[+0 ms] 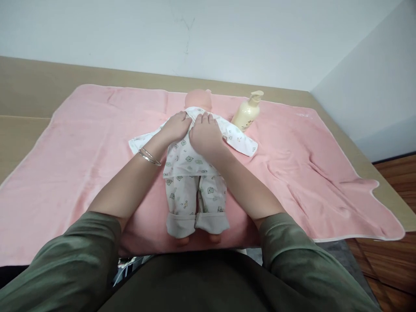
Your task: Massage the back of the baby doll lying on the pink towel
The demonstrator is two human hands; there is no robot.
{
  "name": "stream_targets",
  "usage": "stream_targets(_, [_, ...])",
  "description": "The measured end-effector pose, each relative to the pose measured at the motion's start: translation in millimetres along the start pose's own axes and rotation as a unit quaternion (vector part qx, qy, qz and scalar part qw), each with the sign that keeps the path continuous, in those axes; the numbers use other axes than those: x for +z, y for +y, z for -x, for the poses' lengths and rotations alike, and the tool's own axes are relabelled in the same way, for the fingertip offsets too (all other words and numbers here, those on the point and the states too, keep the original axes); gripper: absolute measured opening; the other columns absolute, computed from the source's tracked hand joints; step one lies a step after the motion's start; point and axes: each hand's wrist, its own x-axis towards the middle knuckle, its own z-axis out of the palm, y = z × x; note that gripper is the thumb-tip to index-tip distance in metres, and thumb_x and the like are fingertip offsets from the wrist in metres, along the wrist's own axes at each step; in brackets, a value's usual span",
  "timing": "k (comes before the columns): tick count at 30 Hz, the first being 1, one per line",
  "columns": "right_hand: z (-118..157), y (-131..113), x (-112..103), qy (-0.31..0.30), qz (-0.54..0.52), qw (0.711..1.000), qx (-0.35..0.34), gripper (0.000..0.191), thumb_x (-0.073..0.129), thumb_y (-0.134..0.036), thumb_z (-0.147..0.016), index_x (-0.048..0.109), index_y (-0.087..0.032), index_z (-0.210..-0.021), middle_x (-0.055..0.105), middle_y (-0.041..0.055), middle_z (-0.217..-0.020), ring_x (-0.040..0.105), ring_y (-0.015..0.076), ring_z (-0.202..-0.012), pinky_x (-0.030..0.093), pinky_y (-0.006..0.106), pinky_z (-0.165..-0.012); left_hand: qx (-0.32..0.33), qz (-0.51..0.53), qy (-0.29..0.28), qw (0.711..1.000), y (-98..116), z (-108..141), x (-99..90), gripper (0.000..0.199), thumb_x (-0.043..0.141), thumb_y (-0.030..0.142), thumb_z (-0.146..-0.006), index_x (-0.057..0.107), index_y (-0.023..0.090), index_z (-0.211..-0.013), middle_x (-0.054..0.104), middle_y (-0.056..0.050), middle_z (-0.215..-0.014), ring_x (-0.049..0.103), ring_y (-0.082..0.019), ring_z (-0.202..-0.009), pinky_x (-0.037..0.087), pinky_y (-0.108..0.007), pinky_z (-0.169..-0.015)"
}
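A baby doll lies along the pink blanket, its bald head away from me and its feet toward me. It wears a white printed shirt with both sleeves spread out, and matching trousers with turned-up cuffs. My left hand, below a wrist with silver bangles, is closed on the shirt near the collar. Close beside it, my right hand rests on the upper shirt with its fingers bent onto the cloth. Both hands hide the fabric under them, and the fingertips are partly out of sight.
A cream pump bottle stands on the blanket beyond the sleeve on the right. The pink blanket covers much of the wooden tabletop and is wrinkled at right. A white wall rises behind the table.
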Motion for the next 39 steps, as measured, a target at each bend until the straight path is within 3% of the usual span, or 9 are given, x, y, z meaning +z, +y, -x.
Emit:
stream_targets(3, [-8.2,6.4,0.5,-0.008,-0.023,1.000,-0.016,0.067,0.031,-0.023,-0.109,0.032,0.010,-0.168,0.028,0.0278,-0.179,0.026,0.0395,-0.170,0.022,0.052,-0.140,-0.046,-0.016,-0.011,0.999,4.4,3.9,-2.8,0.055,0.029,0.035,-0.103,0.067,0.006,-0.131,0.071,-0.026,-0.138,0.067,-0.037,-0.130,0.052,-0.050,-0.115])
stream_targets(7, [-28.5,38.1,-0.1,-0.021,-0.074,0.997,0.030,0.075,0.032,-0.040,-0.112,0.032,0.013,-0.166,0.029,0.0336,-0.176,0.027,0.0404,-0.169,0.021,0.055,-0.140,-0.055,-0.117,-0.049,0.990,29.8,21.3,-15.4,0.056,0.034,0.036,-0.103,0.068,0.005,-0.134,0.070,-0.028,-0.140,0.068,-0.040,-0.130,0.055,-0.052,-0.112])
stream_targets(12, [-41.7,62.3,4.4,-0.020,-0.118,0.993,0.002,0.076,0.035,-0.051,-0.112,0.041,0.004,-0.163,0.033,0.0294,-0.176,0.027,0.0395,-0.169,0.021,0.058,-0.139,-0.039,-0.196,-0.073,0.977,54.0,40.9,-16.7,0.047,0.040,0.023,-0.099,0.074,0.004,-0.126,0.074,-0.028,-0.131,0.071,-0.040,-0.125,0.058,-0.054,-0.108])
stream_targets(18, [-22.1,40.9,-2.9,0.007,-0.049,0.999,0.001,0.065,0.034,-0.045,-0.113,0.054,0.003,-0.151,0.058,0.0312,-0.156,0.052,0.0458,-0.149,0.037,0.060,-0.127,0.045,-0.186,-0.011,0.981,25.1,17.8,8.1,0.052,0.030,0.016,-0.100,0.074,0.000,-0.125,0.071,-0.029,-0.135,0.060,-0.041,-0.141,0.045,-0.060,-0.126])
stream_targets(21, [-2.7,21.5,-6.9,0.015,-0.001,1.000,-0.018,0.062,0.038,-0.037,-0.110,0.050,0.008,-0.152,0.057,0.0359,-0.154,0.054,0.0489,-0.144,0.040,0.061,-0.123,0.048,-0.181,-0.016,0.982,4.3,3.9,14.2,0.053,0.032,0.016,-0.098,0.071,-0.003,-0.128,0.066,-0.033,-0.144,0.056,-0.041,-0.146,0.041,-0.055,-0.130])
stream_targets(25, [8.4,8.2,-6.3,0.014,0.009,0.999,-0.039,0.062,0.042,-0.029,-0.106,0.046,0.009,-0.155,0.050,0.0389,-0.160,0.050,0.0517,-0.149,0.039,0.064,-0.124,0.037,-0.152,0.005,0.988,-8.5,-1.2,17.7,0.053,0.034,0.017,-0.096,0.069,0.003,-0.133,0.067,-0.030,-0.144,0.060,-0.038,-0.143,0.045,-0.054,-0.126])
stream_targets(29, [-10.0,22.1,-1.0,0.013,-0.030,0.999,-0.040,0.055,0.032,-0.025,-0.108,0.054,0.007,-0.148,0.055,0.0340,-0.157,0.052,0.0448,-0.150,0.038,0.060,-0.128,0.007,-0.128,0.041,0.991,-5.5,-0.7,23.1,0.056,0.028,0.021,-0.101,0.069,0.009,-0.137,0.071,-0.023,-0.144,0.061,-0.033,-0.144,0.045,-0.050,-0.128])
stream_targets(32, [-28.7,38.5,7.1,0.028,-0.066,0.997,-0.020,0.058,0.030,-0.027,-0.108,0.052,0.003,-0.152,0.049,0.0286,-0.166,0.044,0.0396,-0.159,0.033,0.059,-0.134,-0.032,-0.111,0.065,0.991,-2.5,-2.3,28.1,0.061,0.024,0.027,-0.105,0.063,0.002,-0.144,0.064,-0.027,-0.155,0.055,-0.033,-0.153,0.041,-0.046,-0.133])
stream_targets(39, [-37.3,44.0,17.1,0.040,-0.087,0.995,0.004,0.063,0.032,-0.030,-0.105,0.050,0.004,-0.155,0.046,0.0281,-0.170,0.039,0.0389,-0.164,0.025,0.060,-0.138,-0.032,-0.093,0.080,0.992,-6.1,-4.3,33.4,0.065,0.025,0.030,-0.104,0.059,0.000,-0.150,0.059,-0.027,-0.161,0.051,-0.032,-0.158,0.037,-0.046,-0.136])
